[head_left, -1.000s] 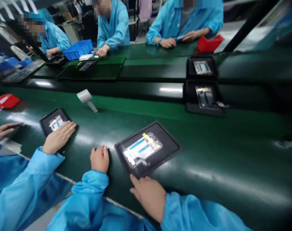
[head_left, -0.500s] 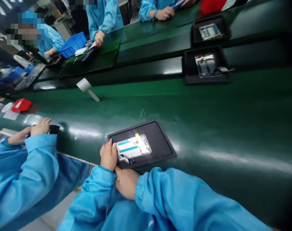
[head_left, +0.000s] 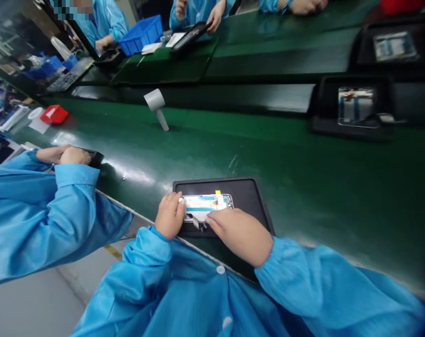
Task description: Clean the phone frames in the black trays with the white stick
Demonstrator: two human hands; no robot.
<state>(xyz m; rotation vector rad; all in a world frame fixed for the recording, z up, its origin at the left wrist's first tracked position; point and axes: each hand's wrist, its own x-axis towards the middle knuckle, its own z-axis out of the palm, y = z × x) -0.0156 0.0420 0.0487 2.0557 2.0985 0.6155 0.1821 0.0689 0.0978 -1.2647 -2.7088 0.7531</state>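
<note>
A phone frame point(head_left: 200, 202) with blue strips and a yellow tab lies in a black tray point(head_left: 247, 196) at the bench's front edge. My left hand point(head_left: 169, 216) grips the left end of the frame, thumb on its corner. Over the frame's lower right part, my right hand point(head_left: 238, 229) has its thumb and fingers pressed together at the edge; whatever they pinch is too small to make out. A short grey flex cable point(head_left: 196, 221) sticks out of the frame's lower side between my hands.
Two black trays with phone frames, one nearer point(head_left: 356, 106) and one farther point(head_left: 394, 47), sit at the right. A white stand point(head_left: 156, 100) rises from the green bench point(head_left: 128, 135). A co-worker's hands point(head_left: 74, 155) are at the left; other people work opposite, by a blue bin point(head_left: 141, 35).
My right hand has moved from beside my left wrist up and right onto the phone frame. The camera view has turned, and the tray appears more level.
</note>
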